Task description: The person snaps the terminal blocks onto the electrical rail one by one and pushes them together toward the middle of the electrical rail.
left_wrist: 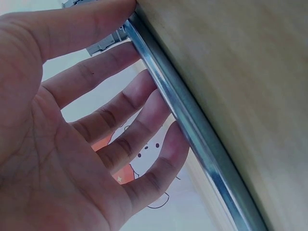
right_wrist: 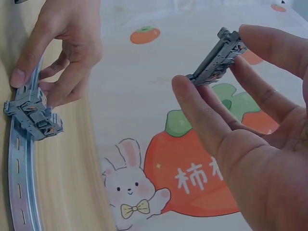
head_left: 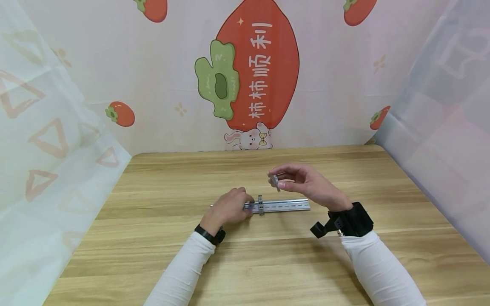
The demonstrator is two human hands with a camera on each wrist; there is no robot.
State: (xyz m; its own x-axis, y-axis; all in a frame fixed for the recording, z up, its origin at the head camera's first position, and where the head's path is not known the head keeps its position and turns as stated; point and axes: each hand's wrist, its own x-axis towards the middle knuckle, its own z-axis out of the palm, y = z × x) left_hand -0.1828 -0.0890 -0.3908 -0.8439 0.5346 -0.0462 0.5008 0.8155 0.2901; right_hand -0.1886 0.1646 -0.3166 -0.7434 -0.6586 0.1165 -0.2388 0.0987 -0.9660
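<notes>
My left hand [head_left: 229, 207] holds a slotted metal DIN rail [head_left: 287, 205] on the wooden table, thumb on the near edge and fingers along the far edge. Grey terminal blocks [right_wrist: 33, 114] sit across the rail just right of that hand; how many stand together I cannot tell. Above the rail and further right, my right hand [head_left: 306, 182] pinches a loose grey terminal block [right_wrist: 217, 57] between thumb and fingertips, apart from the rail. In the left wrist view, the rail [left_wrist: 163, 86] runs past the fingertips, and the mounted blocks are partly hidden behind the thumb.
The wood-grain table [head_left: 268, 263] reaches back to a printed cloth [head_left: 325, 85] with persimmons and a rabbit. More cloth hangs along the left and right sides. A black wrist strap with a camera mount [head_left: 350, 221] is on the right wrist, and a black band [head_left: 209, 234] on the left.
</notes>
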